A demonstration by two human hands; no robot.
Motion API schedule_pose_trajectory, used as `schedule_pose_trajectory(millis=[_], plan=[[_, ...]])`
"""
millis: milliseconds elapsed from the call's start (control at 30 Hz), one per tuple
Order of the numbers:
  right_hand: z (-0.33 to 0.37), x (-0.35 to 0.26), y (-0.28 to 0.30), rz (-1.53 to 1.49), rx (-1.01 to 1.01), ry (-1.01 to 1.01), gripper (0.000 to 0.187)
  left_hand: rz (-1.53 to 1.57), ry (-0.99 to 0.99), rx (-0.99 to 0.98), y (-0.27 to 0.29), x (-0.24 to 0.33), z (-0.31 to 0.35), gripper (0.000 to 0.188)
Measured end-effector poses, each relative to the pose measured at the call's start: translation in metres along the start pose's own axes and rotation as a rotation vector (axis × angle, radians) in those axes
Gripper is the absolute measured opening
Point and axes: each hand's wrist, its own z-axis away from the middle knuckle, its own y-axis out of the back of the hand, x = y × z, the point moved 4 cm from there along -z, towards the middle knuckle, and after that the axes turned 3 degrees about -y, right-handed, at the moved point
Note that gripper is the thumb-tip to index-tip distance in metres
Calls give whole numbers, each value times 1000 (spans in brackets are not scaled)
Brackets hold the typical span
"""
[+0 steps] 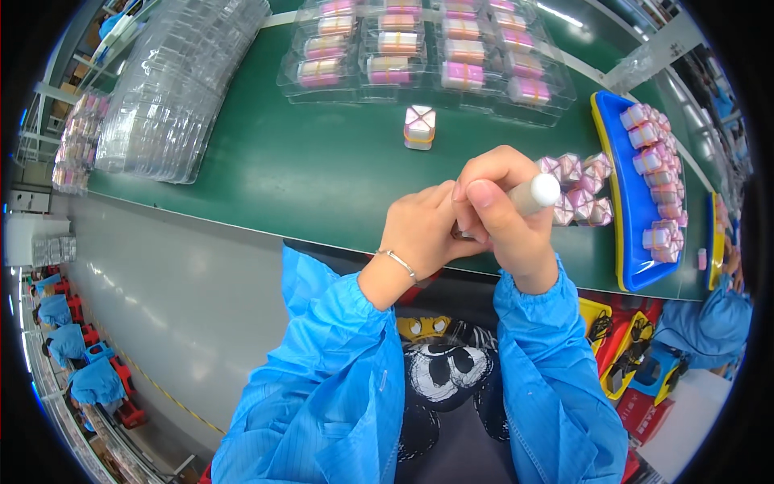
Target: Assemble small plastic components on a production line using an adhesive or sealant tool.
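Pinched between the thumb and fingers of my right hand (509,216) is a thick, pale cylindrical tool (526,199), its rounded white end facing up. My left hand (416,229) curls against the right; its fingertips are hidden, so I cannot tell whether they hold anything. Beyond both, on the green tabletop (266,145), stands a white-and-pink banded block (419,129). Right of my hands, pink-and-white faceted blocks (575,194) cluster beside a yellow-edged blue plastic tray (631,218).
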Motion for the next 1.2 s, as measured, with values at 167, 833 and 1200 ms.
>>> schedule_pose_trajectory(millis=[167, 833, 1200], plan=[[2, 5, 5, -75, 23, -37, 15, 264, 9, 17, 16, 1, 3, 35], [10, 9, 7, -20, 54, 94, 12, 314, -48, -93, 9, -7, 1, 46], [43, -29, 44, 214, 372, -266, 18, 1045, 387, -240, 10, -24, 9, 128]])
